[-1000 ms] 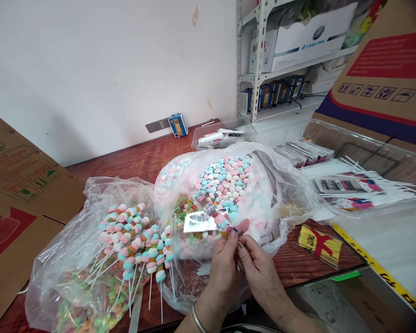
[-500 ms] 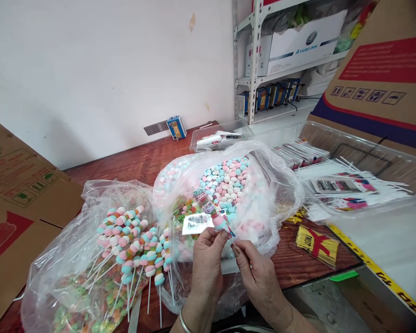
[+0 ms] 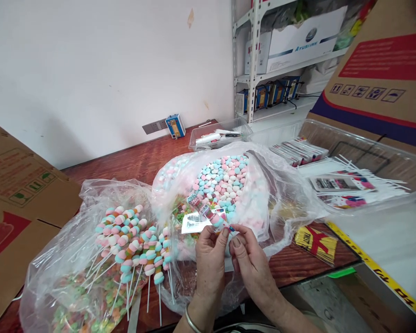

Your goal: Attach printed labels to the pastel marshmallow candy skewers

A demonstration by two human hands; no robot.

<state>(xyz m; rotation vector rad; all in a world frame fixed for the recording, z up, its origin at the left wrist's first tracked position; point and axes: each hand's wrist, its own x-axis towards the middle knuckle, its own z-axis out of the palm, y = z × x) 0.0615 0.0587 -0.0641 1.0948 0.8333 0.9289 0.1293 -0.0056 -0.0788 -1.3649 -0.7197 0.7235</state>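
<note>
My left hand pinches a small printed clear plastic bag between thumb and fingers. The bag slants up to the left, over the large open sack. At its near, blue-tipped end, the fingers of my right hand are closed on the edge. Just behind the left fingers lies a white printed label. Pink, white and blue marshmallows fill the large clear plastic sack. To the left, marshmallow skewers on white sticks rest on another plastic bag of gummy rings.
Yellow twist ties lie at the table's right edge. A clear tray at right holds white sticks and printed packets; a smaller tray stands behind. Cardboard boxes flank the table. Shelves stand at the back.
My right hand has moved up and left, its fingers now closing on the end of the printed bag. The near edge of the large sack has spread rightward, toward the twist ties.
</note>
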